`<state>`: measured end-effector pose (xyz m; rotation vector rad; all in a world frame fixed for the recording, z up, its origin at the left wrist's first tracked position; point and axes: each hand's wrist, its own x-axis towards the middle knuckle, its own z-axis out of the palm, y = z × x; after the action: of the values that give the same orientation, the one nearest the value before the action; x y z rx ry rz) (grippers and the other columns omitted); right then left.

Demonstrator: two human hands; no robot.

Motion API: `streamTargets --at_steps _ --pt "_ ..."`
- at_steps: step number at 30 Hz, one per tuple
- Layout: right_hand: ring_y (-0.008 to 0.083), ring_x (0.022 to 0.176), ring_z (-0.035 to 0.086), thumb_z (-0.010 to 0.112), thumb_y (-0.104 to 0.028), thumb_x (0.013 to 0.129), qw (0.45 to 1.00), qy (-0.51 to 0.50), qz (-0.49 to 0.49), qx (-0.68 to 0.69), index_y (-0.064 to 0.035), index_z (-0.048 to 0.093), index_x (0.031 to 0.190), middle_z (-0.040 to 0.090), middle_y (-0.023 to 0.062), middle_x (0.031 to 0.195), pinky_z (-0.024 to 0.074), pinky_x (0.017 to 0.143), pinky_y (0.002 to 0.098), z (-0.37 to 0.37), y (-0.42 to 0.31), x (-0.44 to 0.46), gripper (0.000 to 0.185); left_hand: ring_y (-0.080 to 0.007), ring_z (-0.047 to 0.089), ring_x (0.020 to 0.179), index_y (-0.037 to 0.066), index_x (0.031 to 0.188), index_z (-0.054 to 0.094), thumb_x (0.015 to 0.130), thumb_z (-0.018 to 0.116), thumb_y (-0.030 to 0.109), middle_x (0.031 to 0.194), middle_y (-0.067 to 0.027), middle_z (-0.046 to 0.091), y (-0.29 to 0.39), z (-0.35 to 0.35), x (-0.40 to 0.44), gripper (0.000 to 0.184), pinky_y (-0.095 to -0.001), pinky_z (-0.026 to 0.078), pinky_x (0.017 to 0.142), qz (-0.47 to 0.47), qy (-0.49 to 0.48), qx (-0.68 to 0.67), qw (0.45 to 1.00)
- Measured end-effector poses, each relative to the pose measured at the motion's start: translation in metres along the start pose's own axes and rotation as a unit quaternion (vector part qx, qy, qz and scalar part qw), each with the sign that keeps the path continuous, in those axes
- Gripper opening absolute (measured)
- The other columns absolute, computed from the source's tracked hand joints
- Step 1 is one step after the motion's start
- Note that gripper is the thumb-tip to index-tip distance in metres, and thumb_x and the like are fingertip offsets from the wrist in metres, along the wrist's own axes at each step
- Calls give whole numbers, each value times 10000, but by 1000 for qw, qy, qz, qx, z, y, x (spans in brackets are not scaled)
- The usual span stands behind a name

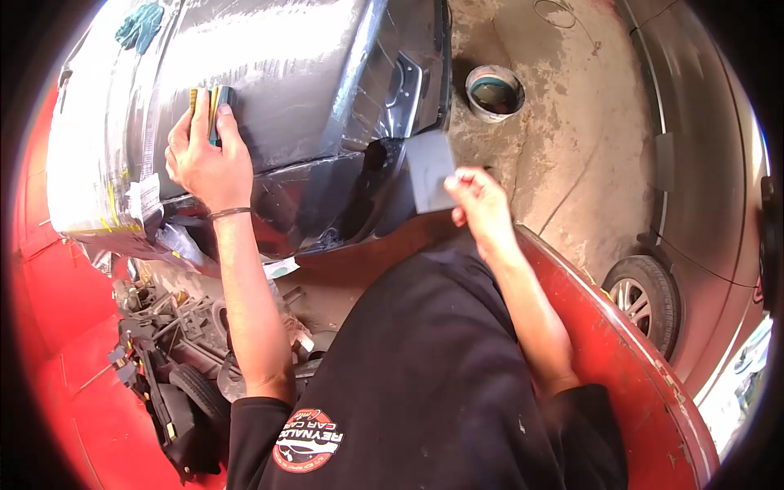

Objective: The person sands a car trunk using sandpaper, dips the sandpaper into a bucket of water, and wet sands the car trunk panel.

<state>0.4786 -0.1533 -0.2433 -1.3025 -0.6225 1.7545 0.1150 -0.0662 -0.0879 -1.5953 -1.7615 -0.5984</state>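
My left hand [208, 163] grips a small block [222, 104] with dark, yellow and teal edges, resting on the dark car panel [286, 106]. Its fingers point up and away from me. Over the panel's right corner, my right hand [483, 200] pinches a grey rectangular sheet [430, 171] by its lower right edge. The sheet looks flat and slightly blurred. Whitish streaks and bright reflections cover much of the panel, and masking material [145, 198] clings to its left side.
A bucket of dark liquid [495, 94] stands on the concrete floor [555, 131]. A teal cloth [140, 27] lies at the upper left. A red body panel [604, 343] curves close on my right, beyond it a grey car [702, 163]. Loose parts [184, 392] lie at the lower left.
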Motion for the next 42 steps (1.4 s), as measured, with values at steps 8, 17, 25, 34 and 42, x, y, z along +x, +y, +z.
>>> streamTargets --at_steps 8,17,25,34,42 --pt "208 898 802 725 -180 1091 983 -148 105 12 35 570 1353 748 142 1125 643 746 324 69 52 11 373 -284 692 1208 273 1394 807 1004 797 340 1277 -47 765 3 -2 1 396 -483 517 1071 -2 8 10 1000" --pt "358 1219 767 708 -376 1019 897 -161 31 -410 51 433 1654 801 174 1318 565 1094 429 58 35 0 813 -286 676 1191 276 1346 821 958 825 335 1297 -33 727 9 -2 -2 393 -523 422 1155 -34 21 -16 999" --pt "310 1093 794 704 -303 1028 881 -163 10 -444 -19 523 1616 783 180 1363 587 1050 426 38 33 -12 677 -277 687 1162 279 1356 813 947 845 301 1268 -18 735 15 -11 3 411 -491 467 1084 -35 26 -4 999" --pt "207 1009 798 711 -185 1067 898 -159 -98 -400 -18 591 1555 796 167 1318 619 964 369 34 -18 -24 529 -299 650 1230 190 1349 802 917 854 201 1265 -72 726 13 -39 10 435 -504 418 1148 -27 -56 -69 996" --pt "172 1020 790 696 -123 1073 939 -66 -88 -326 -1 681 1464 822 147 1245 615 957 332 -3 -20 -10 410 -254 645 1239 229 1276 815 891 855 180 1305 -9 720 15 -32 33 390 -526 385 1177 43 -132 -162 977"
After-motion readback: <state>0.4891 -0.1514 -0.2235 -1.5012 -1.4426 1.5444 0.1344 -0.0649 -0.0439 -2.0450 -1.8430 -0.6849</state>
